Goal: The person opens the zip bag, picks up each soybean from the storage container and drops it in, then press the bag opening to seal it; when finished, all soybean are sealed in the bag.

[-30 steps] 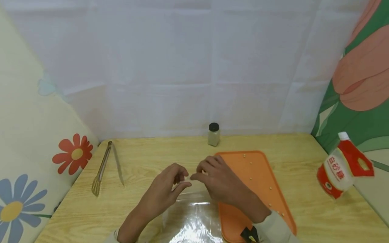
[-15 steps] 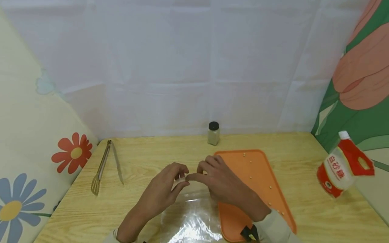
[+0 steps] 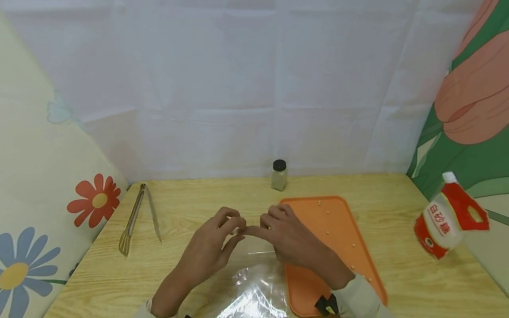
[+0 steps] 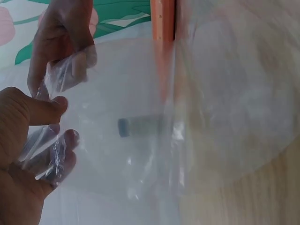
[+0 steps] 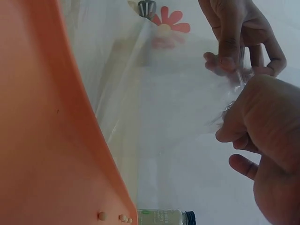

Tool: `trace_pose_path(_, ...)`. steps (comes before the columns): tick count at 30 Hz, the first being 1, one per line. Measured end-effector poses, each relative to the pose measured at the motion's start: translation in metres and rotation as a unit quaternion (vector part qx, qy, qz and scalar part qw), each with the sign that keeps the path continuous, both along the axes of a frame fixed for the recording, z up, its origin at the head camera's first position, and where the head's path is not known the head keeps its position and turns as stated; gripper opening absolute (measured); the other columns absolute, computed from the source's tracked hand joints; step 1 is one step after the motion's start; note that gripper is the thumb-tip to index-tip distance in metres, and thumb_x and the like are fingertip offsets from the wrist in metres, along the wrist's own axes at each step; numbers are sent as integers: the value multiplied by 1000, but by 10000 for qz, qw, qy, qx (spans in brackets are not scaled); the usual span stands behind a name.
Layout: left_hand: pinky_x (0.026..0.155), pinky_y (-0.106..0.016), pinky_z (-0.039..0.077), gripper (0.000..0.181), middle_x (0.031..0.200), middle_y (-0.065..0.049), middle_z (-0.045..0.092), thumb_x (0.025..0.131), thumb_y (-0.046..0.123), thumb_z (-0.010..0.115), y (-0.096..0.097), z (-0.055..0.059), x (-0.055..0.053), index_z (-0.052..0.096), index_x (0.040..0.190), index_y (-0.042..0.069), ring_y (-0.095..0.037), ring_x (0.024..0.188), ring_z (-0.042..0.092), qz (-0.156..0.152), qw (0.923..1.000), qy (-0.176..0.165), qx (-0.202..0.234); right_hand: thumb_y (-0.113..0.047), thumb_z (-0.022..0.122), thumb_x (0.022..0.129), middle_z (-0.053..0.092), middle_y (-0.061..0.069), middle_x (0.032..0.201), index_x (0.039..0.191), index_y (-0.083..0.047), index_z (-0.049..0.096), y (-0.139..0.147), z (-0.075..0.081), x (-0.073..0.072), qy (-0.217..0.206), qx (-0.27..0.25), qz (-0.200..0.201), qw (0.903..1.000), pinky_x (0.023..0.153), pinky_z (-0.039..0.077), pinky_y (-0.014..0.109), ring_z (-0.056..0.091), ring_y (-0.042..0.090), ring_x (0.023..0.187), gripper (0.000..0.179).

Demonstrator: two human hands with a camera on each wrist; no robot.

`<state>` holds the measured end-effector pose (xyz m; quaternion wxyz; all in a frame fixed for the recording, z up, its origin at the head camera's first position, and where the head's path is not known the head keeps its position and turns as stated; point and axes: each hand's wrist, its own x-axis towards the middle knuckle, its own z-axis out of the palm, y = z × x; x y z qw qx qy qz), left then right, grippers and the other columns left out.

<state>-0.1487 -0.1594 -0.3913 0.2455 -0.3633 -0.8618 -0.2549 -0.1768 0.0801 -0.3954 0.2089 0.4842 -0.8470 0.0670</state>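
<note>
A clear plastic bag (image 3: pixel 254 287) hangs below both hands, its sheet catching bright glare low in the head view. Its upper edge is bunched between the fingertips. My left hand (image 3: pixel 210 243) pinches the bunched film between thumb and fingers. Facing it, my right hand (image 3: pixel 292 240) grips the same edge, with its forefinger and thumb close against the left fingertips. In the left wrist view the bag (image 4: pixel 122 93) spreads out wide, and a jar shows faintly through it. The right wrist view has the creased film (image 5: pixel 227 110) running between the two hands.
An orange tray (image 3: pixel 318 260) with several small pale balls lies beneath the right forearm. A black-capped jar (image 3: pixel 279 176) stands at the back. Metal tongs (image 3: pixel 135 216) lie at the left, and a red-and-white sugar bag (image 3: pixel 441 221) stands at the right.
My left fingers have shifted on the bunched film, curling further over its edge. The right hand has moved slightly, and the glare on the bag has changed shape.
</note>
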Motion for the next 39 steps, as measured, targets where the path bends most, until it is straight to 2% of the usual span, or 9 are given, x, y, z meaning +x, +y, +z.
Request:
trace_pose_path(4, 69, -25, 53, 34, 114, 3, 55, 83, 0, 81, -4, -2, -3, 62, 105, 19, -11, 84, 58, -76, 9999, 66, 17, 12, 62, 85, 48, -9, 87, 142, -30, 55, 2, 0, -2, -50, 16, -92, 9999, 87, 34, 36, 36, 14, 83, 71)
trace_pose_path(13, 72, -28, 51, 35, 113, 5, 58, 86, 6, 80, -6, -4, -4, 63, 113, 19, -11, 84, 58, -52, 9998, 147, -151, 12, 66, 85, 48, -9, 88, 140, -45, 55, 5, 0, -5, -67, -189, 64, 9998, 83, 33, 35, 36, 13, 82, 80)
trace_pose_path(19, 74, -28, 50, 33, 105, 12, 60, 82, 6, 84, -8, -3, -3, 65, 106, 20, -9, 86, 59, -95, 9997, 96, -227, 4, 71, 89, 47, -9, 88, 138, -48, 56, 5, 2, -4, 67, -81, 87, 9999, 85, 34, 37, 36, 13, 81, 74)
trace_pose_path(25, 75, -31, 48, 30, 97, 15, 64, 81, 10, 85, -12, -2, -3, 65, 100, 22, -6, 80, 61, 17, 9985, 9, -546, 3, 71, 90, 45, -9, 87, 136, -47, 58, 4, 2, -4, 130, -56, 78, 9999, 84, 32, 37, 33, 13, 80, 69)
trace_pose_path(28, 78, -33, 48, 25, 93, 14, 64, 83, 12, 83, -13, -1, -3, 65, 99, 21, -5, 79, 60, 41, 9963, 82, -849, 5, 68, 91, 45, -8, 87, 128, -44, 64, 4, 2, -4, 93, -144, 122, 9998, 85, 33, 37, 34, 13, 80, 62)
trace_pose_path(31, 83, -36, 48, 20, 88, 14, 62, 87, 16, 81, -14, 0, -3, 64, 97, 21, -6, 78, 58, 74, 9929, 248, -1163, 10, 63, 90, 48, -8, 89, 112, -38, 70, 5, 3, -5, -15, -298, 183, 9994, 89, 34, 38, 38, 14, 84, 53)
trace_pose_path(35, 86, -39, 46, 17, 82, 12, 58, 90, 21, 78, -17, 2, -2, 61, 93, 22, -8, 75, 56, 235, 9885, 464, -1420, 12, 48, 82, 52, -9, 92, 93, -31, 66, 8, 5, -5, -176, -448, 224, 9986, 97, 35, 43, 44, 16, 92, 48)
trace_pose_path(37, 87, -40, 45, 17, 81, 12, 57, 91, 25, 77, -19, 3, -1, 60, 92, 23, -8, 75, 55, 340, 9867, 517, -1501, 8, 44, 79, 52, -10, 92, 91, -31, 63, 11, 6, -6, -228, -473, 224, 9984, 99, 35, 44, 45, 17, 94, 45)
trace_pose_path(39, 87, -41, 44, 17, 82, 12, 57, 91, 28, 76, -21, 3, -1, 59, 91, 25, -8, 75, 55, 410, 9858, 541, -1536, 1, 45, 82, 52, -10, 93, 91, -32, 62, 13, 7, -6, -253, -487, 195, 9983, 99, 34, 46, 44, 16, 94, 38)
